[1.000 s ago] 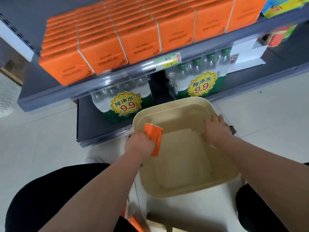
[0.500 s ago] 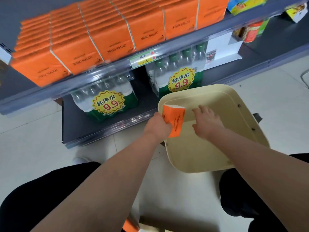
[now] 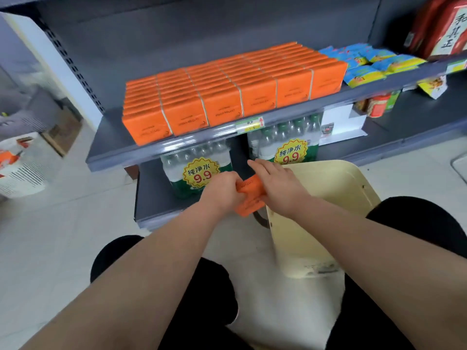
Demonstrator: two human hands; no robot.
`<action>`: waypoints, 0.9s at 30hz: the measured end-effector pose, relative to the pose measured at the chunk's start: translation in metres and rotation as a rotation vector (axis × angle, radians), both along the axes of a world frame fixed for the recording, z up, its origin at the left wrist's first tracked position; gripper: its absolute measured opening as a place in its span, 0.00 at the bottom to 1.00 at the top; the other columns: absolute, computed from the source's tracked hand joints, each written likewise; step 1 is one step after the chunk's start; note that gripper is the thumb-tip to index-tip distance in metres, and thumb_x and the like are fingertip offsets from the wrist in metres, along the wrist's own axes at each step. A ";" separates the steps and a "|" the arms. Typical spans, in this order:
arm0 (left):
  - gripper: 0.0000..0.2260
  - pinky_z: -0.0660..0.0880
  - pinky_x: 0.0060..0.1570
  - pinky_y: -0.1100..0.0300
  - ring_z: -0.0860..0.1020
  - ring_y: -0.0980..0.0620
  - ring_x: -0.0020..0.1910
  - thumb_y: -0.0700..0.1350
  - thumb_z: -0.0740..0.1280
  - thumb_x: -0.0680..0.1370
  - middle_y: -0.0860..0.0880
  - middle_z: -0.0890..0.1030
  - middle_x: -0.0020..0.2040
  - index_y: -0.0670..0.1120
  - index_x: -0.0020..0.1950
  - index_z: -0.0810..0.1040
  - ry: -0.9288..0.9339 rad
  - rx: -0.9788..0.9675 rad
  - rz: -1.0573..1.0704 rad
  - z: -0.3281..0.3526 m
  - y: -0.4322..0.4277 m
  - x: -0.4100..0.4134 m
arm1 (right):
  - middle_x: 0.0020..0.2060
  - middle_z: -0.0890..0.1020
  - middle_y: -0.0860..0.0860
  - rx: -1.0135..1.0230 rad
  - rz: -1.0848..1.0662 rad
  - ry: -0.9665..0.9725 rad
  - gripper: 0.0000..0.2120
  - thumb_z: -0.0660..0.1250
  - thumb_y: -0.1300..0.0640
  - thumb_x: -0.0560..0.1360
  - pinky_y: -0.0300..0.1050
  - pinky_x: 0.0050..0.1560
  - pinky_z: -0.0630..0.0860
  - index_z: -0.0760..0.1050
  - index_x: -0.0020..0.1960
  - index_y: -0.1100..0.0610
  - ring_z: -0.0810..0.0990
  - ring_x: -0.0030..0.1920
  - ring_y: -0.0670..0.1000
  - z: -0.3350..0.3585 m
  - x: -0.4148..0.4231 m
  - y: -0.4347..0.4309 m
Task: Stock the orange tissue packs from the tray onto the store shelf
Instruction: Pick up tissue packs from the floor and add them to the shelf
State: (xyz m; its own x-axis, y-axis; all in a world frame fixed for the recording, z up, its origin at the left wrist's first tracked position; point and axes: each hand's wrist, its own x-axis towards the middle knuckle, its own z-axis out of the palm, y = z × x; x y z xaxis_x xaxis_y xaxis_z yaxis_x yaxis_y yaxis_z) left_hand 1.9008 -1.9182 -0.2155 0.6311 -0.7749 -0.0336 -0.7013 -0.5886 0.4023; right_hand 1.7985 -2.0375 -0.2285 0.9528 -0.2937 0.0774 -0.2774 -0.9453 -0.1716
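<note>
One orange tissue pack [image 3: 250,198] sits between both hands, in front of the lower shelf. My left hand [image 3: 222,192] grips its left end. My right hand [image 3: 276,188] covers its right end, fingers stretched forward over it. The cream tray [image 3: 326,198] lies on the floor under my right forearm, with nothing visible in it. Rows of orange tissue packs [image 3: 227,94] fill the grey store shelf [image 3: 113,152] above, several rows deep.
Bottled water packs [image 3: 197,170] with yellow 9.9 price tags stand on the bottom shelf right behind my hands. Blue snack packets [image 3: 366,64] lie to the right of the tissues. White crates [image 3: 22,168] sit at the far left on the floor. My black-clad knees flank the tray.
My right hand left the tray and came onto the orange pack held by my left hand. The view tilted up, so the shelf now sits lower in frame.
</note>
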 end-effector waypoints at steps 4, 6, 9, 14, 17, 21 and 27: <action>0.08 0.66 0.33 0.56 0.72 0.47 0.35 0.41 0.70 0.67 0.47 0.74 0.33 0.46 0.32 0.72 -0.015 -0.104 0.043 0.016 0.015 0.018 | 0.64 0.71 0.53 -0.057 0.013 0.043 0.30 0.67 0.60 0.73 0.51 0.62 0.68 0.62 0.72 0.52 0.69 0.63 0.56 0.020 0.023 0.019; 0.09 0.73 0.40 0.54 0.76 0.47 0.41 0.40 0.73 0.67 0.47 0.77 0.41 0.47 0.40 0.73 0.012 -0.184 0.086 0.022 0.025 0.034 | 0.59 0.72 0.53 -0.103 -0.029 0.041 0.23 0.68 0.59 0.72 0.51 0.57 0.70 0.67 0.66 0.54 0.71 0.59 0.56 0.029 0.032 0.025; 0.16 0.76 0.51 0.54 0.77 0.49 0.49 0.40 0.72 0.71 0.48 0.78 0.50 0.44 0.57 0.74 0.041 -0.328 0.200 0.033 0.049 0.062 | 0.58 0.73 0.54 -0.109 -0.070 0.006 0.22 0.69 0.58 0.72 0.51 0.54 0.71 0.67 0.64 0.55 0.72 0.58 0.57 0.042 0.052 0.035; 0.06 0.71 0.44 0.59 0.75 0.49 0.45 0.38 0.66 0.72 0.45 0.81 0.52 0.42 0.48 0.76 -0.064 -0.190 0.394 0.023 0.111 0.115 | 0.61 0.73 0.55 -0.142 -0.030 -0.012 0.22 0.66 0.54 0.73 0.55 0.58 0.68 0.65 0.65 0.56 0.70 0.61 0.58 0.041 0.100 0.062; 0.11 0.71 0.52 0.59 0.78 0.45 0.53 0.37 0.67 0.72 0.44 0.81 0.55 0.41 0.54 0.79 0.034 -0.123 0.503 -0.005 0.147 0.134 | 0.61 0.73 0.56 -0.150 0.032 0.033 0.23 0.66 0.50 0.74 0.55 0.58 0.67 0.65 0.65 0.57 0.70 0.62 0.58 0.021 0.130 0.072; 0.13 0.70 0.57 0.59 0.77 0.45 0.58 0.39 0.67 0.73 0.45 0.80 0.58 0.42 0.57 0.78 0.101 -0.059 0.638 -0.048 0.178 0.151 | 0.59 0.75 0.55 -0.093 0.102 0.126 0.21 0.67 0.52 0.73 0.53 0.56 0.70 0.66 0.62 0.56 0.74 0.60 0.57 -0.012 0.171 0.080; 0.12 0.75 0.54 0.57 0.79 0.48 0.53 0.39 0.67 0.72 0.48 0.81 0.55 0.46 0.54 0.78 0.183 -0.013 0.798 -0.083 0.191 0.187 | 0.56 0.76 0.53 0.014 0.274 0.180 0.20 0.67 0.54 0.73 0.52 0.54 0.75 0.67 0.62 0.54 0.77 0.55 0.56 -0.056 0.233 0.096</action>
